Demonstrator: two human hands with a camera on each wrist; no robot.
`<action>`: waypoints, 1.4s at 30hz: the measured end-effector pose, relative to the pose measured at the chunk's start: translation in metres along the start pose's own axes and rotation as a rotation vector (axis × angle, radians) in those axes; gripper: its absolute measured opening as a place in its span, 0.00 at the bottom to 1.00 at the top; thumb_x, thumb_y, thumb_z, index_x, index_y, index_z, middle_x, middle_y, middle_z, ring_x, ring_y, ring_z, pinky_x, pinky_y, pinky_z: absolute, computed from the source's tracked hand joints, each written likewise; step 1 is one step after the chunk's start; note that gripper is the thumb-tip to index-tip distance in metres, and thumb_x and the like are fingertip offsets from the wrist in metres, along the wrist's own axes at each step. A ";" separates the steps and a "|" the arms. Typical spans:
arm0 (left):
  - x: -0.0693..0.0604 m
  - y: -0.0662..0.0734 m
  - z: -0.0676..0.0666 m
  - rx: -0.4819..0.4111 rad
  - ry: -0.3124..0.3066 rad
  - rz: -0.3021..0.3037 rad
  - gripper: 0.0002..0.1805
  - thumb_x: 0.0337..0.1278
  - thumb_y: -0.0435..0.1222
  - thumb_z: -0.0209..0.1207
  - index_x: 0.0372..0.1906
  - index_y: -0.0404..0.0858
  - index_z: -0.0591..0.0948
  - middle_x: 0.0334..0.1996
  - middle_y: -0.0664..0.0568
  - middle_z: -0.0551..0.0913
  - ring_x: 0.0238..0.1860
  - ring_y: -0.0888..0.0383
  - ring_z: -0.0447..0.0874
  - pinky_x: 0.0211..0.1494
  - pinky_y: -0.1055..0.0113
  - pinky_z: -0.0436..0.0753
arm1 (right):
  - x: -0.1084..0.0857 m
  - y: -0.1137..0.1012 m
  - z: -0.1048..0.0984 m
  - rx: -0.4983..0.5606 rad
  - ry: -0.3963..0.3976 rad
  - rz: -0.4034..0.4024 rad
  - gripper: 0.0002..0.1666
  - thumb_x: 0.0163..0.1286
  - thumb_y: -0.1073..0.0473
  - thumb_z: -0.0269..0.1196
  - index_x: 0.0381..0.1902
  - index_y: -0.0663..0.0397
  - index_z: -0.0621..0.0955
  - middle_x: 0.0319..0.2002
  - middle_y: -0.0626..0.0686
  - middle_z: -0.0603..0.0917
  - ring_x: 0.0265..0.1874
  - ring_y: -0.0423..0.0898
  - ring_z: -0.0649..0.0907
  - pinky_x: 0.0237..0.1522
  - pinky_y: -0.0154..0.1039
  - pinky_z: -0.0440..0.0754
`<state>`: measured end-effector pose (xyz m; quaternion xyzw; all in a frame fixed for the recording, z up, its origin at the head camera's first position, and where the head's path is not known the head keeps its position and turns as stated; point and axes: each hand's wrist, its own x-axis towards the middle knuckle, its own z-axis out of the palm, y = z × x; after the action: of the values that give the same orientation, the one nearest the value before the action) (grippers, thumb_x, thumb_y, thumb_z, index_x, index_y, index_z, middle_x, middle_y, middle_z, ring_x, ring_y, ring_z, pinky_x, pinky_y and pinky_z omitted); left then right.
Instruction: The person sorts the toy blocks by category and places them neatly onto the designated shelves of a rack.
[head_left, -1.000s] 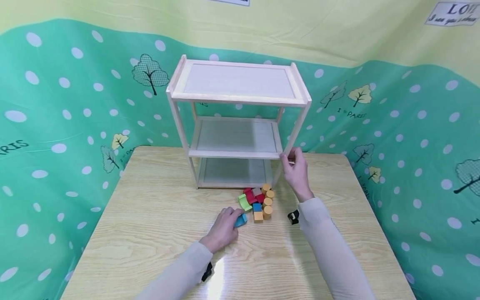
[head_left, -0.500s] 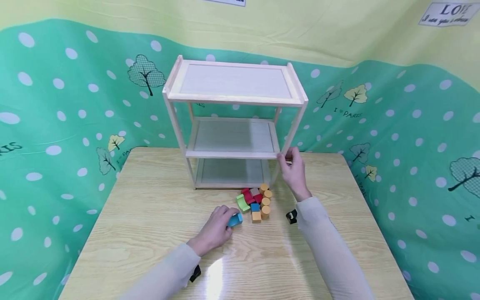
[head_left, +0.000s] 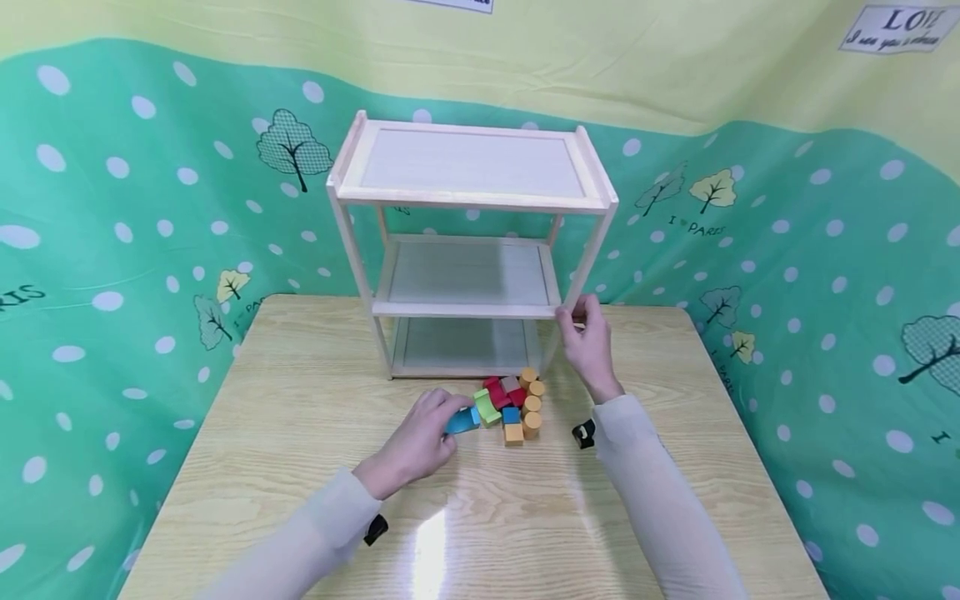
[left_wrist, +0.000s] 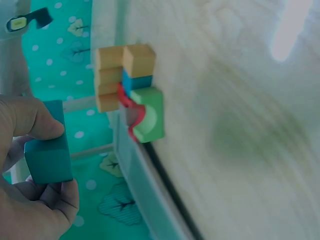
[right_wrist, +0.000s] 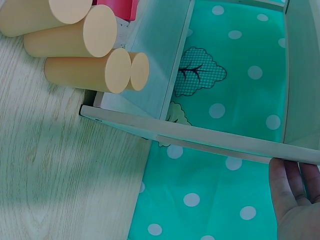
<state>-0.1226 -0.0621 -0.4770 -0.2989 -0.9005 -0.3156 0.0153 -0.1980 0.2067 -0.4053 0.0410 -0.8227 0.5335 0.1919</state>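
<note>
In the head view, my left hand (head_left: 411, 437) holds a blue block (head_left: 462, 420) between thumb and fingers, just left of a green arch block (head_left: 487, 407). The left wrist view has that blue block (left_wrist: 49, 161) pinched and raised, one flat face toward the camera. My right hand (head_left: 592, 350) grips the right front post of a pale wooden shelf (head_left: 465, 310) at middle-shelf height. From the right wrist, fingertips (right_wrist: 280, 172) rest against the post (right_wrist: 200, 132); the thumb is out of sight there.
Several orange cylinders (head_left: 532, 404), red blocks (head_left: 498, 392), a grey-brown block (head_left: 510, 383), a small blue block (head_left: 511, 415) and an orange cube (head_left: 513, 434) cluster before the shelf's right front corner. A patterned green curtain (head_left: 150, 292) surrounds the wooden table (head_left: 300, 400).
My left hand has shifted left and then farther from me, carrying the blue block alongside the green arch block. The right hand has stayed on the shelf post.
</note>
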 end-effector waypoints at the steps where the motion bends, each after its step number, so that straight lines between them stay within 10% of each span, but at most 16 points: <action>1: 0.001 0.001 -0.003 0.006 0.000 0.006 0.33 0.40 0.23 0.60 0.59 0.44 0.75 0.44 0.52 0.75 0.46 0.56 0.70 0.50 0.61 0.76 | 0.000 0.000 0.000 0.000 0.002 0.002 0.12 0.70 0.66 0.55 0.46 0.71 0.70 0.38 0.64 0.76 0.41 0.57 0.79 0.45 0.51 0.81; 20: 0.026 0.020 -0.044 -0.001 -0.035 0.012 0.29 0.44 0.23 0.59 0.58 0.42 0.77 0.48 0.50 0.77 0.48 0.54 0.69 0.51 0.59 0.75 | 0.000 0.003 0.000 -0.006 0.015 -0.017 0.10 0.70 0.67 0.55 0.45 0.70 0.71 0.38 0.63 0.77 0.41 0.56 0.79 0.44 0.50 0.82; 42: 0.044 0.039 -0.063 -0.099 -0.043 -0.019 0.28 0.44 0.23 0.60 0.55 0.44 0.78 0.44 0.53 0.75 0.46 0.55 0.69 0.48 0.60 0.75 | 0.001 0.003 0.001 -0.001 0.022 -0.033 0.10 0.70 0.67 0.55 0.45 0.70 0.71 0.38 0.64 0.77 0.40 0.56 0.80 0.43 0.49 0.82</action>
<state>-0.1473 -0.0515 -0.3957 -0.2976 -0.8866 -0.3535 -0.0217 -0.1999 0.2073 -0.4079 0.0487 -0.8200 0.5303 0.2099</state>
